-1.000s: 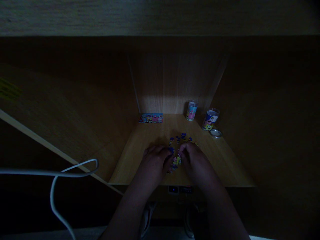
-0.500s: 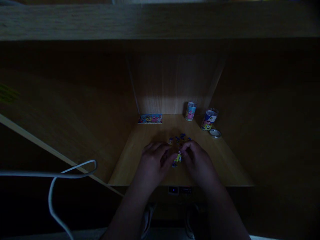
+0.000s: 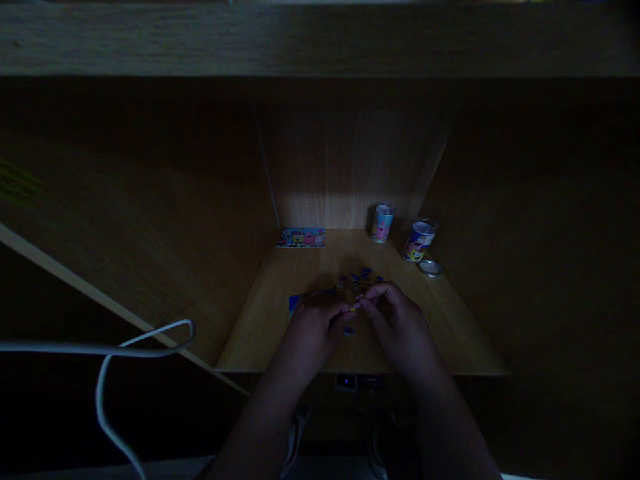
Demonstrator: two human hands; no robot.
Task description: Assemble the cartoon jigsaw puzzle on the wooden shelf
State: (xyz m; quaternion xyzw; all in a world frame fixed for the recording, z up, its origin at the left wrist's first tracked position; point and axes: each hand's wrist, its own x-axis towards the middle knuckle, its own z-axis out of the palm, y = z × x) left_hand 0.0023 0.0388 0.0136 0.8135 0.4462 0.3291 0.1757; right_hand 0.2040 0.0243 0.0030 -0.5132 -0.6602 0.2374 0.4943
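The scene is dim. Both of my hands rest on a small wooden desk (image 3: 280, 333), fingertips meeting in the middle. My left hand (image 3: 320, 320) is curled, its fingers pinched toward the right hand. My right hand (image 3: 395, 320) is also pinched, thumb and fingers together. A small puzzle piece seems to sit between the fingertips, too dark to be sure. Loose blue puzzle pieces (image 3: 363, 275) lie just beyond my fingers. One blue piece (image 3: 295, 301) lies left of my left hand.
A cartoon picture card (image 3: 301, 237) lies at the desk's back left. Two cartoon-printed cans (image 3: 383, 222) (image 3: 419, 240) stand at the back right, a round lid (image 3: 431, 267) beside them. Wooden panels wall in the desk. A white cable (image 3: 125, 347) loops at the left.
My hands have drawn closer together and lifted slightly, fingertips now meeting. The yellow pieces seen between them earlier are hidden. A blue piece now shows left of my left hand.
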